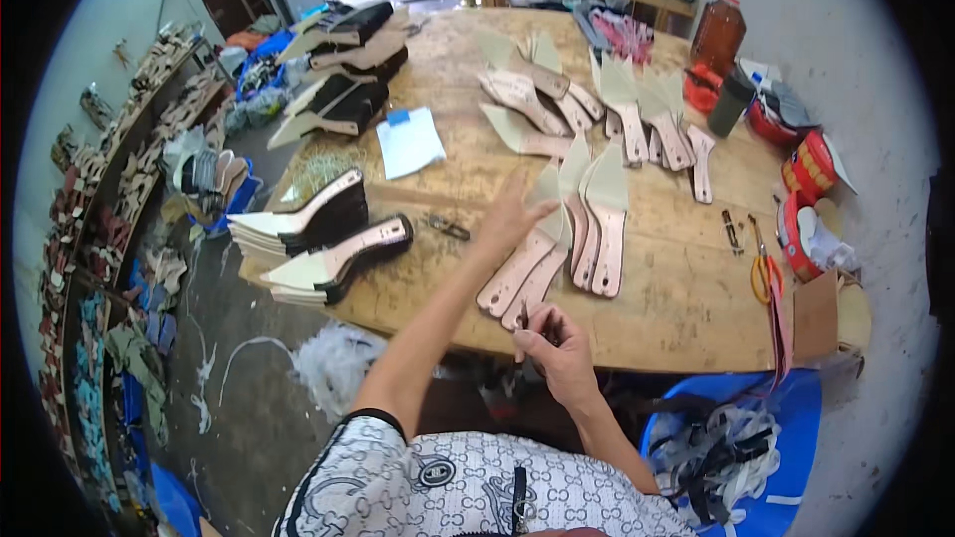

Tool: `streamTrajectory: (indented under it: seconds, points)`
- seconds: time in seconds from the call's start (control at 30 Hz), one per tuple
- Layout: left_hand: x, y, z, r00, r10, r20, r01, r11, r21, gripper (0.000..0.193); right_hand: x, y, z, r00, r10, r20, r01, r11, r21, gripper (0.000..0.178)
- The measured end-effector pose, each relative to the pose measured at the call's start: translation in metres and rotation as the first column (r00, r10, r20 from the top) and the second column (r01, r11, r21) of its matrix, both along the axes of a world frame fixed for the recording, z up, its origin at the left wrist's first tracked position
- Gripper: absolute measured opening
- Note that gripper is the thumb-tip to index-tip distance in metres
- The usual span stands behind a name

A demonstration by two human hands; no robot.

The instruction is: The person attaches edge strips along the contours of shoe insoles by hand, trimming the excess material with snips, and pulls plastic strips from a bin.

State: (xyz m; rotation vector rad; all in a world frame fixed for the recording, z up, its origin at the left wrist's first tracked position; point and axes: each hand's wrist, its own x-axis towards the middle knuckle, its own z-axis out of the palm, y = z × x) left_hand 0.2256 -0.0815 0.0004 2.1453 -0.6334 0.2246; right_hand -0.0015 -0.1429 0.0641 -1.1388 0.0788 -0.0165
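Observation:
My left hand (509,217) reaches over the table with its fingers stretched out and apart. Its fingertips lie at the cream pointed ends of a fanned group of pale pink leather pieces (604,257), which have rounded, holed ends and dark edges. Close to the table's front edge, my right hand (563,350) is closed around a small dark tool that looks like thread snips (523,316). The tip of the tool is beside the rounded end of the nearest leather piece (519,270). Most of the tool is hidden in the fingers.
Stacked leather pieces (363,244) with black undersides stand on the left, near a white paper (410,144). More pieces (537,99) lie farther back. Orange-handled scissors (764,273), a dark bottle (733,99) and a cardboard box (816,313) line the right. A blue bin (811,428) holds scraps.

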Motion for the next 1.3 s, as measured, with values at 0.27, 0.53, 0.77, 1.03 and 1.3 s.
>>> streamTrajectory:
  seconds: [0.27, 0.53, 0.77, 1.03, 1.3]
  points:
    - [-0.023, -0.005, 0.019, 0.916, -0.045, 0.399, 0.02, 0.998, 0.066, 0.045, -0.026, -0.06, -0.021, 0.919, -0.342, -0.194, 0.376, 0.909, 0.182, 0.017]
    - [-0.005, 0.044, 0.074, 0.589, -0.63, -0.506, 0.037, 0.646, -0.762, 0.024, -0.033, -0.073, -0.023, 0.904, -0.371, -0.213, 0.413, 0.888, 0.205, 0.024]
    - [-0.111, 0.051, 0.134, 0.827, -0.303, 0.473, 0.534, 0.685, -0.495, 0.02, -0.016, -0.059, 0.009, 0.857, -0.51, 0.066, 0.513, 0.837, -0.191, 0.013]
    - [-0.068, 0.056, 0.131, 0.857, -0.515, -0.01, 0.39, 0.663, -0.639, 0.021, 0.035, -0.039, -0.022, 0.936, -0.349, 0.054, 0.352, 0.932, -0.081, 0.013]
    - [-0.025, 0.018, 0.073, 0.673, -0.644, -0.364, 0.219, 0.643, -0.734, 0.03, 0.063, -0.052, -0.017, 0.942, -0.335, -0.011, 0.335, 0.941, 0.049, 0.012]
